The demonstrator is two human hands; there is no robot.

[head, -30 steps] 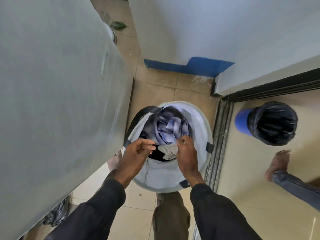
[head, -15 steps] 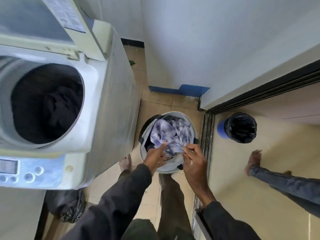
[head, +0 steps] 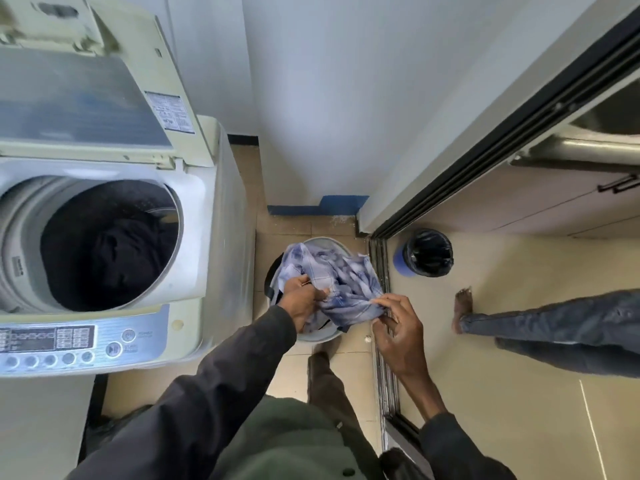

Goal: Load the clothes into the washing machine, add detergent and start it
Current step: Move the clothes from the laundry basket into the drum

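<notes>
The left hand (head: 300, 303) is curling its fingers into the near side of a crumpled blue-and-white patterned cloth garment (head: 341, 280), gripping a bunch of it, while the right hand (head: 398, 329) is pinching the garment's right edge between thumb and forefinger, its other fingers hanging loosely spread. The garment is hanging between the two hands, raised above the rim of the round pale grey laundry basket (head: 322, 241) directly beneath the fingers; half a second ago it was still lying mostly down inside that basket with both hands at its near rim, and the right hand has since moved out to the right of the basket. Left of the fingers, the cream top-loading washing machine (head: 211, 237) is standing with its lid (head: 86, 105) tipped up, and dark clothes (head: 114, 244) are lying in its drum. Its control panel (head: 69, 341) is facing the person, nearer than the fingers. Right of the fingers a metal sliding-door track (head: 381, 268) is crossing the tiled floor, and beyond it a blue bin with a black liner (head: 429, 252) is standing. Near the bin, another person's bare foot (head: 463, 308) and a denim-clad leg are reaching in from the right.
</notes>
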